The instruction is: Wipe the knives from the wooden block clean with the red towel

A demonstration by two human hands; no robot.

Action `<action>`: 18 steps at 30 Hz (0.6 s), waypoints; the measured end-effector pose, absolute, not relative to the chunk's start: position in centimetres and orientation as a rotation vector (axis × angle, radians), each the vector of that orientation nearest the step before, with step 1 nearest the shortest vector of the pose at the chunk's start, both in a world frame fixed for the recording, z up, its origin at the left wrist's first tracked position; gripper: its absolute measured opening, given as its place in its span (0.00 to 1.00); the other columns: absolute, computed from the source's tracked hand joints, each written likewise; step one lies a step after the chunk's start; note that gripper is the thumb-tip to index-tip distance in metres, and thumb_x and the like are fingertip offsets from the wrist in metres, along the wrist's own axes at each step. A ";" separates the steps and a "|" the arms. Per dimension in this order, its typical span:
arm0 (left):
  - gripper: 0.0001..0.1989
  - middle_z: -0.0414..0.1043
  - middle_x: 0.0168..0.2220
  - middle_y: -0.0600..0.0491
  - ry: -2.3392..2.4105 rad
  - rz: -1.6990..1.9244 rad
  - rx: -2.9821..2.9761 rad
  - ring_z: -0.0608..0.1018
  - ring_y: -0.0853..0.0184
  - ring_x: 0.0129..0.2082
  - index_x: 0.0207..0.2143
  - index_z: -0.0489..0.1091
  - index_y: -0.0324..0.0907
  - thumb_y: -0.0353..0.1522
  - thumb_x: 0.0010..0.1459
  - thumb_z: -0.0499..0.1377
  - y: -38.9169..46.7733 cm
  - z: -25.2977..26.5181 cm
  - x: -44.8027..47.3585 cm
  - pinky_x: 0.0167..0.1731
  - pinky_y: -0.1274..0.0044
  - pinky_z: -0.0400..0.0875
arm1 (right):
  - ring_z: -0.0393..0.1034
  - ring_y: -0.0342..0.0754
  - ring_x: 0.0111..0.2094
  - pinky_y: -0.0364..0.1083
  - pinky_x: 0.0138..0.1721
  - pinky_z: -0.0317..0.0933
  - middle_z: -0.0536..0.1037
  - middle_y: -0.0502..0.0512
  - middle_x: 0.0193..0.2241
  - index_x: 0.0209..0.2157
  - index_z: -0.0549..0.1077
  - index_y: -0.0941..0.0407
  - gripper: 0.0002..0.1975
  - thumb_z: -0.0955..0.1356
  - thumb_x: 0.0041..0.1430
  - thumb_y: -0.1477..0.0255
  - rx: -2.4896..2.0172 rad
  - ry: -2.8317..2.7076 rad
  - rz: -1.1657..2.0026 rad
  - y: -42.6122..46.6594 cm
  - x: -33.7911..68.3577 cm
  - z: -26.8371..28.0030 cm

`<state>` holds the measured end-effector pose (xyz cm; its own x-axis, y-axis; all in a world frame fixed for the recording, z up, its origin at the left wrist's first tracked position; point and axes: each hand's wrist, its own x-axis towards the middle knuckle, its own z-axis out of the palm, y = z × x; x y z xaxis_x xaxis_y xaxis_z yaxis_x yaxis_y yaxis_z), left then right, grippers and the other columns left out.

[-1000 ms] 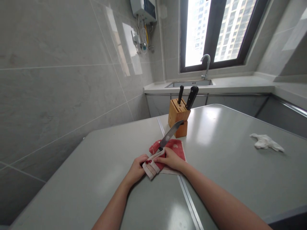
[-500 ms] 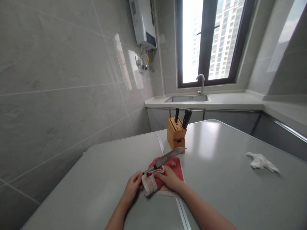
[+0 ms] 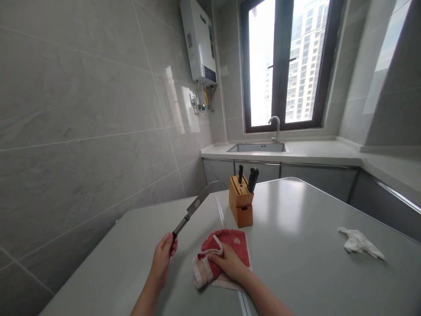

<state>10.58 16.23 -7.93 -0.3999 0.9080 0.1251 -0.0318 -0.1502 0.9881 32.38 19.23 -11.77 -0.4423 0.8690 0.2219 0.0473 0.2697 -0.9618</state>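
One knife [image 3: 197, 202] is now held out left, clear of the towel [image 3: 241, 246], so the two no longer touch; the left hand [image 3: 162, 254] grips it, apart from the right hand [image 3: 229, 263], which clutches the towel, near side of the block [image 3: 241, 210].

White water heater [image 3: 199, 44] on tiled wall [image 3: 82, 101], dark-framed window [image 3: 282, 70] behind curved faucet [image 3: 278, 128] and sink [image 3: 253, 148], crumpled white cloth [image 3: 359, 242]
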 end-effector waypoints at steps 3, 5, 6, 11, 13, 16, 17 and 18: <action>0.19 0.60 0.21 0.58 1.483 1.676 1.214 0.63 0.73 0.21 0.25 0.64 0.39 0.47 0.49 0.58 16.3 -3.9 10.6 0.19 0.82 0.57 | 0.69 0.55 0.40 0.51 0.44 0.59 0.77 0.56 0.36 0.36 0.73 0.58 0.14 0.68 0.48 0.65 -0.886 -1.702 1.271 19.2 32.4 -11.9; 0.18 0.58 0.20 0.58 1.537 1.670 1.378 0.62 0.73 0.20 0.24 0.63 0.40 0.46 0.51 0.56 16.2 -1.2 11.0 0.19 0.82 0.56 | 0.69 0.55 0.41 0.51 0.45 0.58 0.77 0.57 0.38 0.37 0.73 0.58 0.14 0.68 0.48 0.66 -0.905 -1.692 1.275 19.2 32.4 -12.1; 0.18 0.58 0.20 0.58 1.577 1.667 1.451 0.62 0.73 0.20 0.24 0.63 0.40 0.46 0.52 0.55 16.1 0.2 11.4 0.20 0.82 0.56 | 0.69 0.55 0.42 0.51 0.46 0.58 0.77 0.57 0.38 0.37 0.73 0.58 0.14 0.68 0.48 0.66 -0.907 -1.688 1.277 19.2 32.4 -12.2; 0.18 0.53 0.18 0.59 1.829 1.560 1.944 0.60 0.72 0.20 0.20 0.59 0.41 0.43 0.57 0.50 15.1 5.6 13.9 0.22 0.81 0.54 | 0.69 0.56 0.42 0.52 0.47 0.58 0.77 0.55 0.38 0.37 0.73 0.56 0.13 0.68 0.47 0.68 -0.854 -1.671 1.282 19.2 32.3 -12.5; 0.18 0.51 0.18 0.60 1.878 1.523 2.079 0.59 0.72 0.20 0.20 0.57 0.41 0.41 0.58 0.49 14.8 7.0 15.0 0.22 0.80 0.53 | 0.70 0.56 0.41 0.52 0.46 0.58 0.77 0.53 0.37 0.36 0.73 0.53 0.12 0.68 0.47 0.68 -0.820 -1.674 1.290 19.2 32.3 -12.5; 0.17 0.50 0.18 0.60 1.887 1.515 2.179 0.59 0.72 0.21 0.20 0.56 0.41 0.40 0.59 0.47 14.8 8.4 16.4 0.23 0.80 0.52 | 0.70 0.55 0.40 0.51 0.45 0.60 0.78 0.52 0.36 0.36 0.73 0.53 0.11 0.67 0.47 0.69 -0.783 -1.678 1.287 19.2 32.3 -12.4; 0.18 0.49 0.18 0.60 1.884 1.510 2.206 0.58 0.72 0.20 0.19 0.55 0.41 0.39 0.59 0.47 14.9 8.7 16.8 0.23 0.80 0.52 | 0.70 0.55 0.40 0.51 0.45 0.60 0.78 0.53 0.36 0.36 0.73 0.54 0.12 0.67 0.47 0.69 -0.778 -1.678 1.280 19.2 32.3 -12.4; 0.18 0.49 0.18 0.60 1.883 1.500 2.234 0.58 0.73 0.20 0.19 0.54 0.41 0.39 0.59 0.47 15.0 8.9 17.1 0.23 0.80 0.52 | 0.70 0.55 0.40 0.50 0.44 0.60 0.78 0.54 0.36 0.36 0.73 0.55 0.12 0.67 0.47 0.69 -0.774 -1.680 1.274 19.3 32.3 -12.5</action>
<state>17.11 15.04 8.93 -0.0693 0.7110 0.6998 0.8410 -0.3357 0.4243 32.26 19.27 -12.47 -0.4321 0.8616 0.2663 -0.0240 0.2842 -0.9585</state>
